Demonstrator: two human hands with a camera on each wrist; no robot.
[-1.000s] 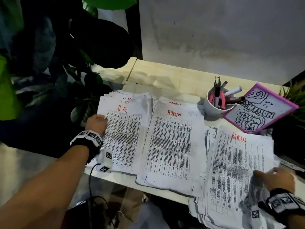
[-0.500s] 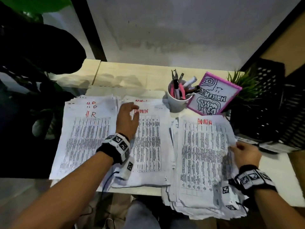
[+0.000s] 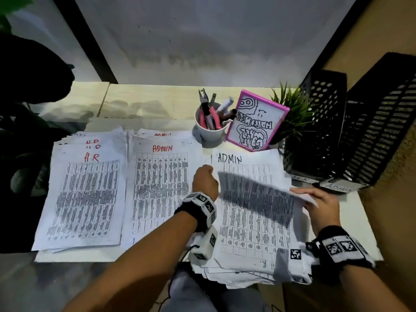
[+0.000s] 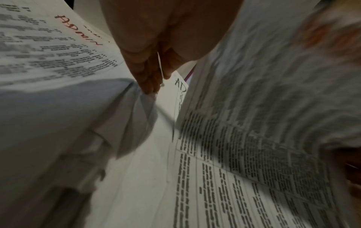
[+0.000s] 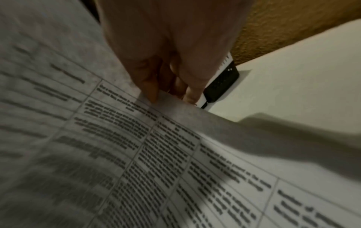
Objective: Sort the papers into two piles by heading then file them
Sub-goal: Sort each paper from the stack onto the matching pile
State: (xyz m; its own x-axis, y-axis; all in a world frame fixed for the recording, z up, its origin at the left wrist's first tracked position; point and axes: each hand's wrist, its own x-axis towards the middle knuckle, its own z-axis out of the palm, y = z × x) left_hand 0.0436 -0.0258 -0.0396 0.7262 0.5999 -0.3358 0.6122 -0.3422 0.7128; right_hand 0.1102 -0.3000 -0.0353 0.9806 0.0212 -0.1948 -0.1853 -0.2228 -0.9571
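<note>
Three stacks lie on the desk: the H.R pile (image 3: 85, 199) at left, the red-headed ADMIN pile (image 3: 159, 190) in the middle, and the unsorted stack (image 3: 252, 235) at right, whose top page reads ADMIN in black. One printed sheet (image 3: 258, 194) hangs lifted and blurred above that stack. My right hand (image 3: 315, 199) pinches its right edge, thumb (image 5: 150, 91) on top. My left hand (image 3: 203, 179) sits at the stack's left edge. In the left wrist view its fingers (image 4: 150, 77) pinch a thin paper edge beside the lifted sheet (image 4: 273, 92).
Two black perforated file holders (image 3: 322, 131) (image 3: 382, 122) stand at the right, labelled H.R and ADMIN at their bases. A white cup of pens and pliers (image 3: 210, 124), a pink-framed drawing (image 3: 256, 122) and a small green plant (image 3: 292, 109) stand behind the stacks. Large dark leaves (image 3: 27, 70) hang at left.
My left hand crossed from the H.R pile over the ADMIN pile to the right stack. My right hand raised the top red-headed ADMIN sheet, baring a black ADMIN heading. The view swung right.
</note>
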